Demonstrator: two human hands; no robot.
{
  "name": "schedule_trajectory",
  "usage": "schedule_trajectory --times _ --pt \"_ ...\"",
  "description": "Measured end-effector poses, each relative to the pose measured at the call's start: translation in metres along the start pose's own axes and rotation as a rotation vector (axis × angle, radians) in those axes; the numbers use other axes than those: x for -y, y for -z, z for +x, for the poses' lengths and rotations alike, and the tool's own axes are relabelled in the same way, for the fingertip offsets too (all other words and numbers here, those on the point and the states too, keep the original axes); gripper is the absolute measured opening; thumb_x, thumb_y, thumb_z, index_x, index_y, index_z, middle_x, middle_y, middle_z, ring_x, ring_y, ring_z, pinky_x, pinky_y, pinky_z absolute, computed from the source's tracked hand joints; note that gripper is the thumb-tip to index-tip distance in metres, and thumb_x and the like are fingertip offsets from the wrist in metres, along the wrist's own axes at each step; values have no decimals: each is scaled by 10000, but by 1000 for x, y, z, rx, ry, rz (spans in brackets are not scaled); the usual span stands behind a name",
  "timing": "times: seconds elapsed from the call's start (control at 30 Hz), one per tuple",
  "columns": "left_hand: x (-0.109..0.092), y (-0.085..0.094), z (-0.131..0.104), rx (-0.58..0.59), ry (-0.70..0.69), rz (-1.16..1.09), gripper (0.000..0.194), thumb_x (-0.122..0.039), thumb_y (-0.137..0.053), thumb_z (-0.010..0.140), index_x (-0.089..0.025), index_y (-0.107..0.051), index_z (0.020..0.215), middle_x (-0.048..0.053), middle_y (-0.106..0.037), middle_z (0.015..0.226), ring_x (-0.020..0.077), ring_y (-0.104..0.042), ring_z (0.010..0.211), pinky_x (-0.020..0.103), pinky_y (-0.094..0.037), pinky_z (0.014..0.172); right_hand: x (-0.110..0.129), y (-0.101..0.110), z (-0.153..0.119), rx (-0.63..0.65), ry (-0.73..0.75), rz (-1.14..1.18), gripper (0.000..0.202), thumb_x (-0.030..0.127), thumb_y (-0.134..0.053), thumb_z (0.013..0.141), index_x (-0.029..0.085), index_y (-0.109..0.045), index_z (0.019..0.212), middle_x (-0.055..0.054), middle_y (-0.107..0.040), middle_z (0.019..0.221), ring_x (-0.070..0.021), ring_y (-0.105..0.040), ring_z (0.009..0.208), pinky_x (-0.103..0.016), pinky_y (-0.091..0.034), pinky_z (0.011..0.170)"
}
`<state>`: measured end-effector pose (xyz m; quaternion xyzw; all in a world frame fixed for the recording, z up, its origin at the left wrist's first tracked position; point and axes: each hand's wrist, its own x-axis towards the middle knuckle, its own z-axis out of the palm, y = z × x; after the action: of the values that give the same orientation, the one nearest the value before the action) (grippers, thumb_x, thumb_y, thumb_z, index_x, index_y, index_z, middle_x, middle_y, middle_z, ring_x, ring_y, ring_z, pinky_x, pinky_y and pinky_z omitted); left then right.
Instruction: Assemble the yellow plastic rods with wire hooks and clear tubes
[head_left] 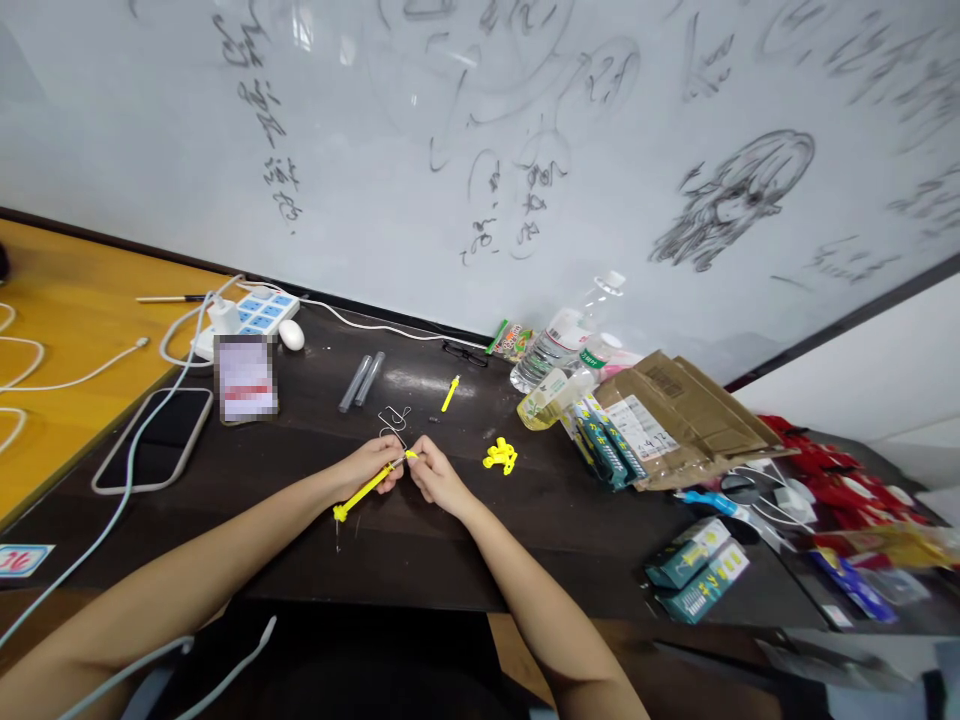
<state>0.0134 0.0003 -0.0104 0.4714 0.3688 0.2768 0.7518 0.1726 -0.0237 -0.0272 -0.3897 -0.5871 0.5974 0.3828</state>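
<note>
We've L hand (pixel 371 467) pinching yellow rod (pixel 363 494) | R hand (pixel 438 477) pinching yellow bit (pixel 410 455), rod's far end | yellow pcs (pixel 500 456) to R, 2 clr tubes (pixel 362 382) beyond

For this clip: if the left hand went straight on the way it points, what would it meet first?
Most likely the right hand, whose fingertips lie just ahead of the left hand and its yellow stick; the exact gap in depth is unclear.

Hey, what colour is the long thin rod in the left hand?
The rod is bright yellow; it shows in the head view, the only one.
</note>
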Motion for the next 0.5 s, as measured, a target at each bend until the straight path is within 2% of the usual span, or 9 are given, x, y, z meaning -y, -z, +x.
schedule_trajectory --times 0.27,0.5 --pt "1 1 0 29 -34 -62 198 -320 -526 781 -188 -392 717 -68 -458 456 58 -405 324 143 -274 341 -5 2 2 12 17 14 249 431 -490 857 232 -347 814 135 -301 484 -32 -207 321 -116 -191 262" --pt "5 3 2 35 -34 -67 180 -327 -515 789 -196 -399 748 -76 -447 469 68 -421 349 144 -311 338 2 -1 1 -13 7 -2 302 491 -485 831 233 -330 804 138 -311 487 -31 -203 330 -112 -191 271"
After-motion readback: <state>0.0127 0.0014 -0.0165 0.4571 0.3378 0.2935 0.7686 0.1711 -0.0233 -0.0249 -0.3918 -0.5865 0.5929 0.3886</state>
